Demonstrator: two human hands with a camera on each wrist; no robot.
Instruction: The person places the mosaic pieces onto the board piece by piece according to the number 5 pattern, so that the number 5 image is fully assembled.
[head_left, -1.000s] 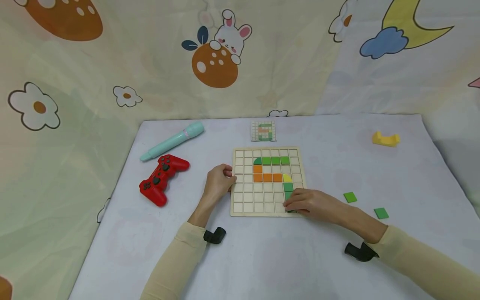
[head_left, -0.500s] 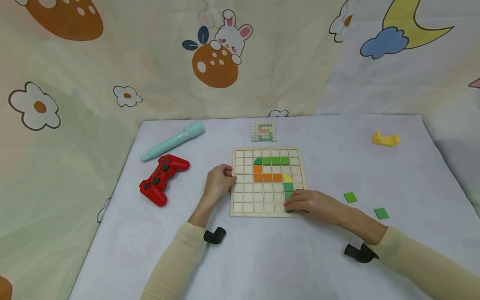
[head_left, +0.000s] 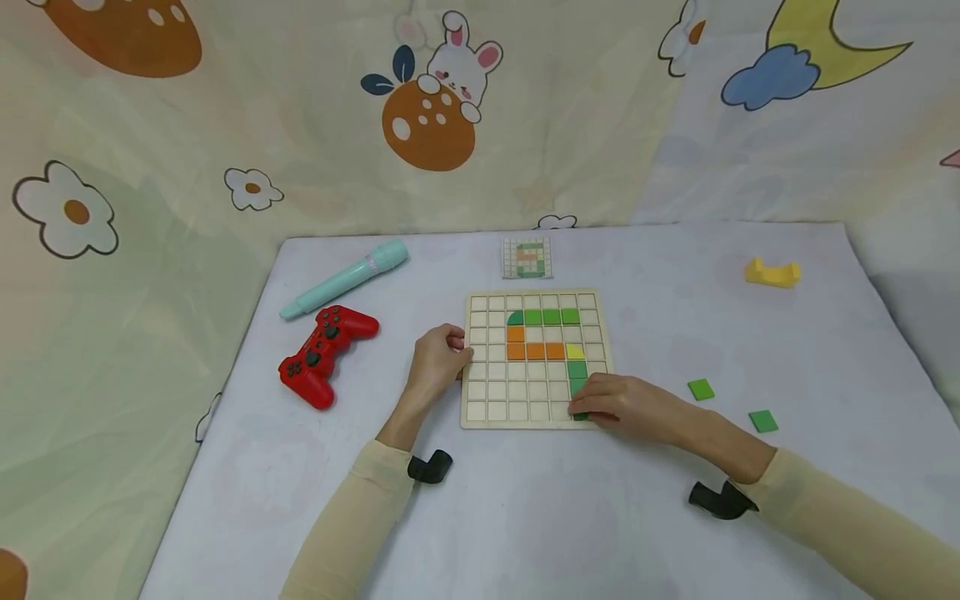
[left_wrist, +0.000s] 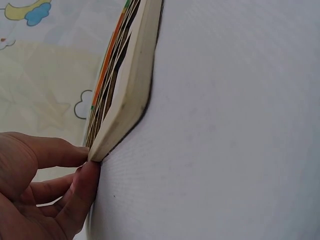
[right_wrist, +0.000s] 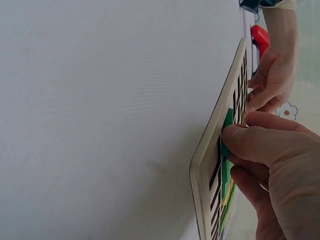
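The green tile (head_left: 579, 414) sits at the near right corner of the wooden grid board (head_left: 480, 367), partly hidden under the right hand (head_left: 626, 408), whose fingertips (right_wrist: 235, 137) pinch it at its edges. Judged thin, rigid, light and smooth: it should slide easily and is best held by opposite edges, then pressed flat. The left hand (head_left: 438, 362) has its fingers curled against the board's left edge, bracing it. Two loose green tiles (head_left: 701, 389) lie on the table (head_left: 525, 517) to the right, well apart
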